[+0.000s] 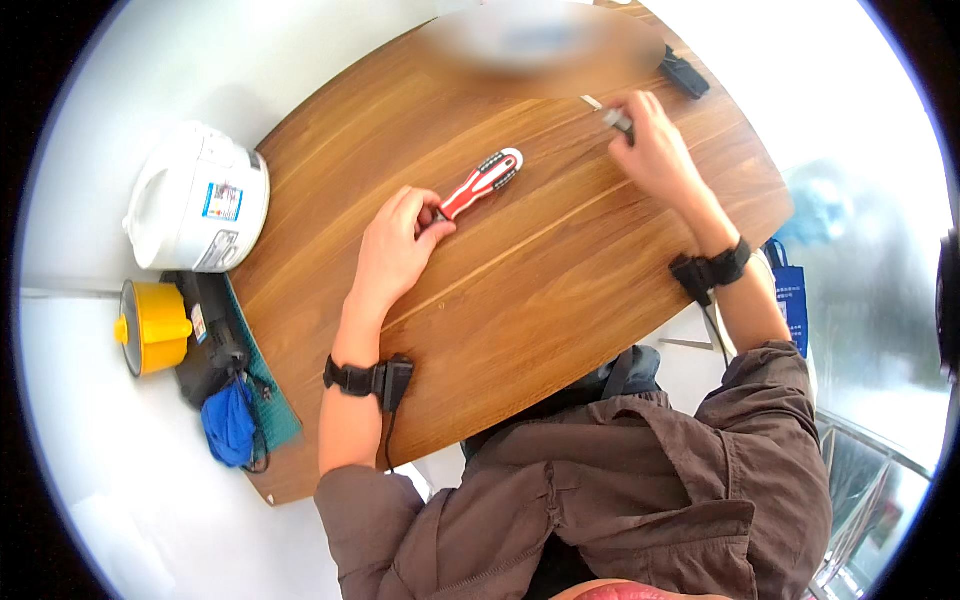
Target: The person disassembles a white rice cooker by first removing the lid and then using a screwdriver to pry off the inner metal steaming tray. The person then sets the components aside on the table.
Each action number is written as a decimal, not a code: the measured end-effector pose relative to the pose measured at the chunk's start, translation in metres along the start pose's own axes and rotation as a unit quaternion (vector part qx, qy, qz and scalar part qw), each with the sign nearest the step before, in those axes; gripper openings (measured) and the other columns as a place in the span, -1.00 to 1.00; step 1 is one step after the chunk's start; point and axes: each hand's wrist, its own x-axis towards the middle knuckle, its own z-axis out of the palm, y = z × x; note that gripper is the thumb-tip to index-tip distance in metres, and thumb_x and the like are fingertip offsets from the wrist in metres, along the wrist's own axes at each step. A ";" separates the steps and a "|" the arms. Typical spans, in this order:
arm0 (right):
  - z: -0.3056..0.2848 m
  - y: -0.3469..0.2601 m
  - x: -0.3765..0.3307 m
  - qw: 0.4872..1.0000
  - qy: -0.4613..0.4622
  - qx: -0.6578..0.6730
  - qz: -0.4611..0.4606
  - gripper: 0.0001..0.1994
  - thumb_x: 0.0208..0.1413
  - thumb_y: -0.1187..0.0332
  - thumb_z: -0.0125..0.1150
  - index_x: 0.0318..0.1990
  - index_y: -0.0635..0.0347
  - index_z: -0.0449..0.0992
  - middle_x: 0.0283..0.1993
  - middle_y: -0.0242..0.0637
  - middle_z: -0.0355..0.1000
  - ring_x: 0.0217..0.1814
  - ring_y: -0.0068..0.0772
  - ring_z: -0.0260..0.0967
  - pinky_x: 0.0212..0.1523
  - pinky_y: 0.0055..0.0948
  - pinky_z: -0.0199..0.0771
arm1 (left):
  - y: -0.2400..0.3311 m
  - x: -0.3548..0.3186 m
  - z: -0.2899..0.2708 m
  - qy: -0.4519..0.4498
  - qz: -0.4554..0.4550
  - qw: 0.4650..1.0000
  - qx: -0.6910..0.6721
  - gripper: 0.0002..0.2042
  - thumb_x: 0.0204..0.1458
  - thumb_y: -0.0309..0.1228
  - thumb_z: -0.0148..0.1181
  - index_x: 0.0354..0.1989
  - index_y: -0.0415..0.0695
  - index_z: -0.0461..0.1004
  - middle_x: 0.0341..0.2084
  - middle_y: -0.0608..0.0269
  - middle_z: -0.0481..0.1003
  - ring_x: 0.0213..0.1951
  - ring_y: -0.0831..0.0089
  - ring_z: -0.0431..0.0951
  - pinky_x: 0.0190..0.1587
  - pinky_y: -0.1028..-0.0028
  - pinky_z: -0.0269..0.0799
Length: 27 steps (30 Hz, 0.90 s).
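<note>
In the middle of the frame, a tool handle [483, 184] of red, white and black colour is held by the left hand [393, 248]. The fingers are clamped on its lower end, near a small dark metal part, and the rounded end with a hole is directed to the upper right. The handle is located above the wooden bench [540, 310].

In the upper right part of the frame, a small grey and dark object [621, 121] is gripped between the fingers of the right hand [655, 155]; it is blurred, so its exact kind cannot be told. Just beside it, a thin pale piece [591, 102] is seen; whether they are joined cannot be told.

Near the upper right edge of the bench, a black object [685, 73] is placed. At the left of the frame, a white cooker [205, 200] is seen, with a yellow container [158, 326] below it. On each wrist a black strap [353, 376] is worn.
</note>
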 end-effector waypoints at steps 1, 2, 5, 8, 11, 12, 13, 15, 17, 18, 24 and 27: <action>-0.002 0.009 0.003 1.000 0.008 -0.008 -0.004 -0.69 0.12 0.44 0.24 0.04 0.19 0.47 0.00 -0.03 0.42 -0.05 0.08 0.49 0.00 -0.10 0.54 | 0.000 0.001 0.002 -0.001 -0.004 1.000 -0.016 -0.72 0.05 -0.37 0.43 -0.13 -0.18 0.51 -0.36 0.19 0.51 -0.33 0.29 0.53 -0.23 0.32 0.47; -0.002 0.011 0.009 0.999 -0.013 -0.032 0.005 -0.71 0.14 0.40 0.27 0.02 0.15 0.53 -0.02 -0.09 0.44 -0.06 0.03 0.50 0.00 -0.12 0.54 | 0.000 0.002 0.002 0.003 -0.010 1.000 -0.030 -0.73 0.05 -0.37 0.43 -0.14 -0.18 0.52 -0.37 0.19 0.51 -0.34 0.30 0.52 -0.24 0.32 0.47; 0.010 0.015 0.019 0.997 -0.031 -0.074 -0.003 -0.80 0.16 0.31 0.35 -0.07 0.05 0.64 -0.09 -0.27 0.49 -0.09 -0.08 0.52 -0.04 -0.20 0.55 | -0.007 -0.001 0.007 0.030 0.013 0.999 -0.024 -0.74 0.06 -0.37 0.42 -0.15 -0.17 0.51 -0.36 0.18 0.52 -0.32 0.27 0.53 -0.25 0.31 0.45; 0.020 0.019 0.024 0.994 -0.012 -0.102 -0.047 -0.82 0.14 0.32 0.35 -0.11 0.07 0.64 -0.10 -0.29 0.49 -0.09 -0.11 0.52 -0.06 -0.22 0.57 | -0.010 -0.002 0.009 0.057 0.048 0.997 -0.007 -0.74 0.07 -0.38 0.41 -0.15 -0.17 0.48 -0.36 0.15 0.51 -0.29 0.19 0.53 -0.23 0.27 0.44; 0.018 0.033 0.030 0.985 0.013 -0.160 -0.056 -0.84 0.14 0.34 0.35 -0.13 0.06 0.62 -0.10 -0.32 0.47 -0.05 -0.14 0.51 -0.07 -0.22 0.59 | -0.011 -0.003 0.011 0.070 0.077 0.995 0.009 -0.75 0.07 -0.40 0.39 -0.15 -0.17 0.46 -0.37 0.13 0.48 -0.29 0.17 0.51 -0.23 0.25 0.42; 0.017 0.041 0.030 0.980 0.027 -0.193 -0.047 -0.84 0.13 0.35 0.35 -0.13 0.06 0.61 -0.10 -0.32 0.47 -0.04 -0.15 0.51 -0.07 -0.22 0.59 | -0.013 -0.003 0.011 0.069 0.082 0.994 0.007 -0.75 0.08 -0.42 0.38 -0.14 -0.18 0.46 -0.38 0.14 0.46 -0.31 0.20 0.48 -0.24 0.27 0.41; 0.014 0.048 0.030 0.972 0.041 -0.227 -0.039 -0.85 0.13 0.35 0.35 -0.14 0.05 0.60 -0.10 -0.32 0.47 -0.02 -0.16 0.50 -0.07 -0.22 0.59 | -0.014 -0.003 0.011 0.069 0.088 0.994 0.005 -0.76 0.08 -0.44 0.37 -0.14 -0.18 0.46 -0.39 0.15 0.43 -0.33 0.23 0.46 -0.25 0.29 0.39; 0.005 0.062 0.029 0.963 0.071 -0.261 0.001 -0.85 0.14 0.34 0.35 -0.14 0.05 0.60 -0.10 -0.32 0.47 0.00 -0.17 0.50 -0.05 -0.21 0.59 | -0.014 -0.003 0.011 0.067 0.082 0.994 0.008 -0.76 0.08 -0.44 0.37 -0.14 -0.18 0.45 -0.39 0.16 0.43 -0.33 0.23 0.46 -0.25 0.28 0.39; -0.004 0.065 0.027 0.957 0.092 -0.273 0.038 -0.84 0.14 0.33 0.35 -0.14 0.04 0.59 -0.12 -0.32 0.47 0.01 -0.17 0.50 -0.04 -0.20 0.58 | -0.012 -0.002 0.012 0.065 0.078 0.995 0.008 -0.75 0.08 -0.44 0.37 -0.14 -0.18 0.45 -0.39 0.16 0.43 -0.33 0.23 0.45 -0.25 0.28 0.39; -0.005 0.064 0.026 0.958 0.097 -0.266 0.053 -0.84 0.14 0.31 0.36 -0.14 0.05 0.59 -0.13 -0.32 0.47 0.00 -0.16 0.50 -0.04 -0.20 0.57 | -0.011 -0.002 0.011 0.065 0.075 0.995 0.007 -0.76 0.08 -0.43 0.36 -0.14 -0.18 0.45 -0.39 0.16 0.43 -0.33 0.22 0.45 -0.25 0.28 0.39; -0.013 0.045 0.027 0.978 0.087 0.005 0.191 -0.66 0.29 0.10 0.30 -0.09 0.25 0.60 -0.33 -0.18 0.54 -0.26 -0.29 0.49 -0.18 -0.33 0.46 | -0.009 -0.003 0.009 0.067 0.087 0.994 0.019 -0.76 0.09 -0.43 0.36 -0.14 -0.18 0.44 -0.39 0.15 0.43 -0.32 0.18 0.47 -0.24 0.26 0.39; -0.009 0.048 0.030 0.968 0.128 0.091 0.195 -0.64 0.35 0.08 0.21 -0.10 0.27 0.58 -0.42 -0.26 0.48 -0.35 -0.42 0.42 -0.25 -0.38 0.43 | -0.008 -0.002 0.008 0.060 0.080 0.995 0.022 -0.75 0.09 -0.41 0.37 -0.15 -0.19 0.44 -0.36 0.11 0.47 -0.27 0.12 0.49 -0.21 0.21 0.40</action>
